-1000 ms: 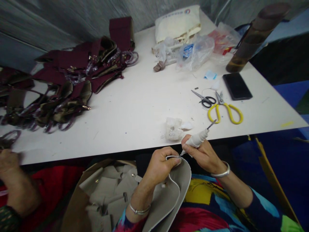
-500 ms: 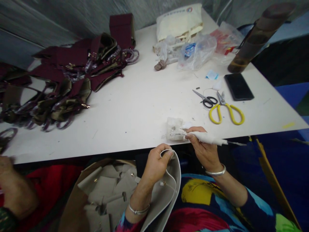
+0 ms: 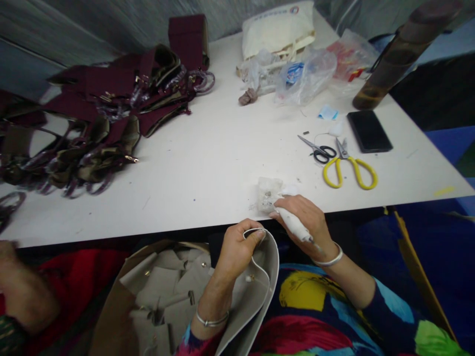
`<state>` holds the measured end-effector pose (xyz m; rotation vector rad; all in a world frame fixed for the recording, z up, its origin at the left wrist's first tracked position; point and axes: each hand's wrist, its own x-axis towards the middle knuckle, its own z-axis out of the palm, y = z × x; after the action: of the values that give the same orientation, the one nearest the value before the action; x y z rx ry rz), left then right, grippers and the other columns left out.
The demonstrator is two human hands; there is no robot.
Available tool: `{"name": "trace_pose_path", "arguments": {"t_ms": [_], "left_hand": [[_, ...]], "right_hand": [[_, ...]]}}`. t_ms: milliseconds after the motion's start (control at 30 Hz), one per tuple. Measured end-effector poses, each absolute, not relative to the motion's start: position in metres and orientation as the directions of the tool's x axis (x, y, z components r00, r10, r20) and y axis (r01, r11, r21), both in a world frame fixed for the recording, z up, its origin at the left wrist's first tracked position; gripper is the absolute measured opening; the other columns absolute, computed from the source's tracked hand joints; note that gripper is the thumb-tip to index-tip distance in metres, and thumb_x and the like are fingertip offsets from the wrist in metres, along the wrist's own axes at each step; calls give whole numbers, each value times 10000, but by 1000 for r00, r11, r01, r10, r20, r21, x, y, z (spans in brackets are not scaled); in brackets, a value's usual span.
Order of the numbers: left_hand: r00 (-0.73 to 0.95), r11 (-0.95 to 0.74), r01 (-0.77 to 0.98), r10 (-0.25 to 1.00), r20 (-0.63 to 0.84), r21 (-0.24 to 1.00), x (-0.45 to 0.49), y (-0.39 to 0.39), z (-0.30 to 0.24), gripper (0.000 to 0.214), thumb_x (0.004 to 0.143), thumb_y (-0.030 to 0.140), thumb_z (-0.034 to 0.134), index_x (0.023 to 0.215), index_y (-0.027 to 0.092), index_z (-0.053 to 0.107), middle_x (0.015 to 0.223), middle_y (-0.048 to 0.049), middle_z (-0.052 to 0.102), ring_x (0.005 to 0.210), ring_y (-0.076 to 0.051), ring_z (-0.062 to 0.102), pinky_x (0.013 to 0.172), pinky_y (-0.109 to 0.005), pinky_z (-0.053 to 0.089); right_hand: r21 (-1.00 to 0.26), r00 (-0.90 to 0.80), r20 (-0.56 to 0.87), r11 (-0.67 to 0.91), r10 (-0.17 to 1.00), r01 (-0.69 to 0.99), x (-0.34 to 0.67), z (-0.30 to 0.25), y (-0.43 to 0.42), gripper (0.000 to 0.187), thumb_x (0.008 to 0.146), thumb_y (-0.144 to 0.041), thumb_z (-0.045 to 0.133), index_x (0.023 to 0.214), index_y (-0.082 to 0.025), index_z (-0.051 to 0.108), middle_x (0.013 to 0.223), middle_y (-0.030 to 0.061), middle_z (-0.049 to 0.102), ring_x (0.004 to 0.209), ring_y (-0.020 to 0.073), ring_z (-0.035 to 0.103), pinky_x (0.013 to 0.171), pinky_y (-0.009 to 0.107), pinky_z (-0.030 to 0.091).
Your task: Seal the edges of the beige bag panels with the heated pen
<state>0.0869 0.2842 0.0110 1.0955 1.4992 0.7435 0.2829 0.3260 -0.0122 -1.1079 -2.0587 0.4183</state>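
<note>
My left hand (image 3: pixel 238 249) pinches the rounded top edge of a beige leather piece (image 3: pixel 260 291) that rests on my lap. My right hand (image 3: pixel 306 220) is closed round a white-wrapped tool (image 3: pixel 294 223) at the near edge of the white table (image 3: pixel 208 163). The tool's tip points at a small clear plastic bag of tiny parts (image 3: pixel 267 193), and its handle runs back over my wrist. Both wrists wear silver bangles.
Yellow-handled scissors (image 3: pixel 351 167), small black scissors (image 3: pixel 319 150) and a black phone (image 3: pixel 368 131) lie at the right. Maroon bag pieces (image 3: pixel 107 113) are heaped at the left. Plastic bags (image 3: pixel 304 74) and a cream bag (image 3: pixel 278 29) sit at the back. A box of beige pieces (image 3: pixel 163 296) stands below. Another person's arm (image 3: pixel 25 296) shows lower left.
My right hand has lifted from the beige piece's edge to the table edge and swung the tool round, so its tip now points at the small plastic bag. The left hand barely moved.
</note>
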Motion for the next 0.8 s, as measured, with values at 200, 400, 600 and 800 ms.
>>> {"name": "trace_pose_path", "arguments": {"t_ms": [200, 400, 600, 800], "left_hand": [[23, 401, 208, 910, -414, 892, 85, 282, 9, 138, 798, 300, 718, 801, 162, 732, 744, -15, 685, 716, -164, 582, 709, -269, 444], [70, 426, 183, 893, -444, 886, 80, 281, 9, 179, 798, 339, 731, 823, 161, 727, 708, -9, 653, 663, -152, 550, 663, -264, 429], [149, 441, 149, 875, -461, 885, 76, 281, 15, 178, 787, 329, 755, 810, 154, 732, 731, -26, 666, 694, -159, 565, 698, -272, 441], [172, 499, 71, 847, -503, 864, 72, 278, 21, 184, 773, 327, 773, 815, 153, 729, 730, -19, 656, 682, -146, 553, 680, -264, 432]], "right_hand": [[-646, -317, 428, 532, 846, 547, 283, -4, 331, 150, 1044, -342, 607, 1063, -201, 657, 973, 102, 740, 892, 247, 665, 822, 386, 498], [-942, -160, 244, 273, 956, 196, 288, 6, 316, 190, 1056, -378, 577, 992, -221, 664, 834, 36, 690, 773, 200, 661, 751, 359, 527], [-996, -325, 70, 83, 943, 27, 288, 7, 313, 273, 1033, -445, 607, 909, -207, 660, 743, -10, 617, 672, 153, 591, 661, 307, 484], [-998, -357, 57, 64, 933, 9, 286, 12, 312, 260, 1024, -439, 620, 920, -204, 657, 744, -10, 611, 672, 147, 580, 644, 294, 469]]}}
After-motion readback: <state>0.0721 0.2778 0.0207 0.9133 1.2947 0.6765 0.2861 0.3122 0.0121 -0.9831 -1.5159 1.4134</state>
